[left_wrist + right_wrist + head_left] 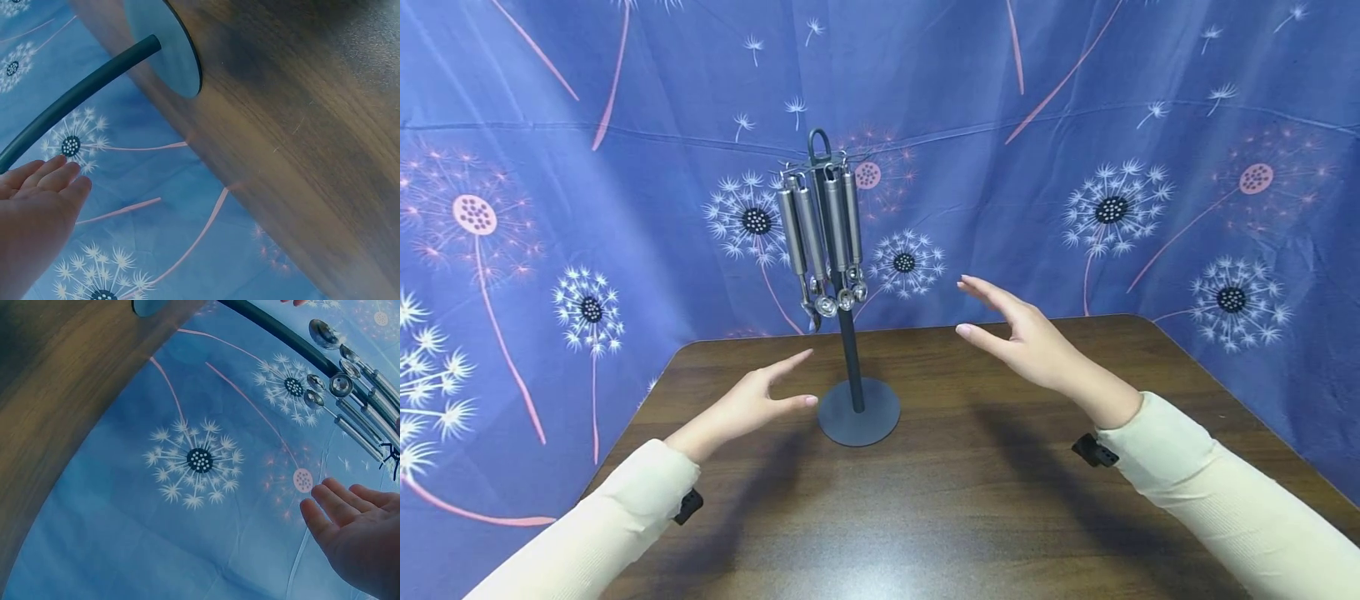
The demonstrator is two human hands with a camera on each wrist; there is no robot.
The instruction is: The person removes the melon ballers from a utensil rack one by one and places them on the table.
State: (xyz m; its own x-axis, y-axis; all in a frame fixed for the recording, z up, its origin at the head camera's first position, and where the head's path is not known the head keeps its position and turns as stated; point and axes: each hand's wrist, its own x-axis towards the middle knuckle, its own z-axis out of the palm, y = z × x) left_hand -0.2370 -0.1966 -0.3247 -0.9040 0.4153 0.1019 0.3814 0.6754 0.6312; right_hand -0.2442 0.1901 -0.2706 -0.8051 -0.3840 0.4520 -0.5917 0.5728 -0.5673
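Note:
A dark utensil stand (852, 358) with a round base rises from the table, a loop at its top. Several steel-handled utensils (808, 225) hang from its hooks; small round bowls show at their lower ends, also as spoon-like heads (324, 334) in the right wrist view. My left hand (748, 408) is held left of the stand's pole, fingers extended and thumb apart, touching nothing. To the right of the stand, my right hand (1026, 337) hovers in the air with straight fingers, holding nothing. The left wrist view shows the pole (81, 94) beyond the left fingers.
The brown wooden table (955, 492) spreads beneath both arms. Behind it hangs a blue cloth (985, 217) printed with dandelions, close to the table's back edge. A small black device (1094, 451) sits at the right wrist, another (688, 506) at the left.

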